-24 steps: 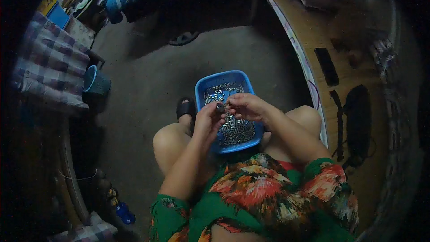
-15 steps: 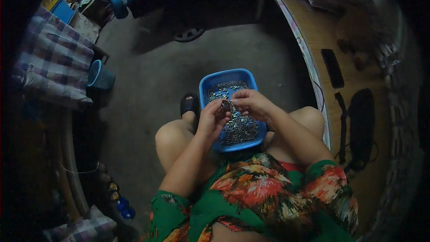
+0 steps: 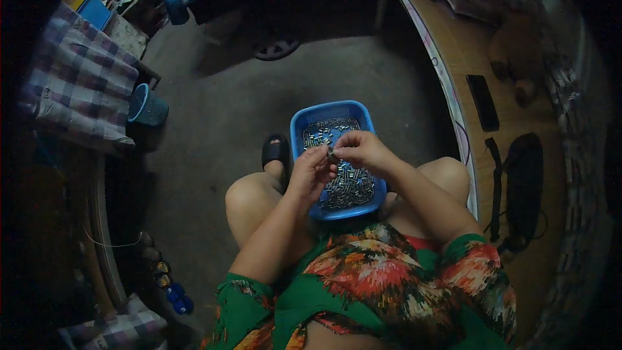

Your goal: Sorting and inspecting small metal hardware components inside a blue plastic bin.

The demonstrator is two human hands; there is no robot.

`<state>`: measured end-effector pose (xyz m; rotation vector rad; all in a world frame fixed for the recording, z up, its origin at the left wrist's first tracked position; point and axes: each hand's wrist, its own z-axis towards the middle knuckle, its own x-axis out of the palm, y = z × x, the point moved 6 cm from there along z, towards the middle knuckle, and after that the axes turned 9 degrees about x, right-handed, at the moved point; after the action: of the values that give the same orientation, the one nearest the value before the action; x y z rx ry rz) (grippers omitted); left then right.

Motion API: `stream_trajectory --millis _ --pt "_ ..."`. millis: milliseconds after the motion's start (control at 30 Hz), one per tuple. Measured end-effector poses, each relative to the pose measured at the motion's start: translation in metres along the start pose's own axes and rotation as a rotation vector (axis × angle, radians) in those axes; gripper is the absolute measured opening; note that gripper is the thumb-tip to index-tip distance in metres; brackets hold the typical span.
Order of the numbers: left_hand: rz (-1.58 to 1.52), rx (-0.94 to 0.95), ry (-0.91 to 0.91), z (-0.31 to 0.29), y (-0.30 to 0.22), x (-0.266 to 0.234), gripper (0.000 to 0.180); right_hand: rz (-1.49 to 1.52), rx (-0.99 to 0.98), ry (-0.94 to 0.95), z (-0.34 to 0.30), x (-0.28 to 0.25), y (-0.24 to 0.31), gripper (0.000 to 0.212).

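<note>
Above the blue tray (image 3: 299, 131) on my lap, I have both hands drawn together. My left hand (image 3: 312, 172) is curled, its fingertips pinching a small metal piece (image 3: 332, 154), and my right hand (image 3: 360, 149) meets it from the other side, thumb and forefinger closed on the same piece; in this dim light I can't tell exactly how the piece is shaped or which hand carries most of it. Just under my hands the tray is filled with a heap of small silvery metal parts (image 3: 346, 185), and it rests across my bare knees. Beside the tray, to the left, my foot sits in a black sandal (image 3: 275, 150) on the grey concrete floor (image 3: 214, 129). Farther left a small blue basket (image 3: 148, 107) stands against a checked cloth (image 3: 81, 94). To my right runs a curved wooden table (image 3: 518, 220), with a black strip (image 3: 483, 102) lying on it.
</note>
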<state>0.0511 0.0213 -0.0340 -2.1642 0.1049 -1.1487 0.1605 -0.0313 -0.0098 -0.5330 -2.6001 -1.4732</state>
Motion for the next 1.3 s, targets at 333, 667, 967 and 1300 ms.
stream_trajectory --millis 333,667,967,1300 --pt "0.051 0.048 0.060 0.001 0.002 -0.002 0.014 -0.190 -0.121 -0.078 -0.008 0.005 0.012 0.014" --pt "-0.043 0.060 0.034 -0.004 -0.008 0.007 0.019 -0.024 -0.023 -0.059 -0.011 -0.007 0.015 0.020" --pt "-0.038 0.013 0.023 -0.003 -0.004 0.006 0.018 0.120 0.020 -0.007 -0.006 -0.005 0.007 0.018" --pt "-0.005 0.022 0.045 -0.006 -0.005 0.009 0.017 -0.014 0.036 -0.061 -0.005 -0.003 0.004 0.017"
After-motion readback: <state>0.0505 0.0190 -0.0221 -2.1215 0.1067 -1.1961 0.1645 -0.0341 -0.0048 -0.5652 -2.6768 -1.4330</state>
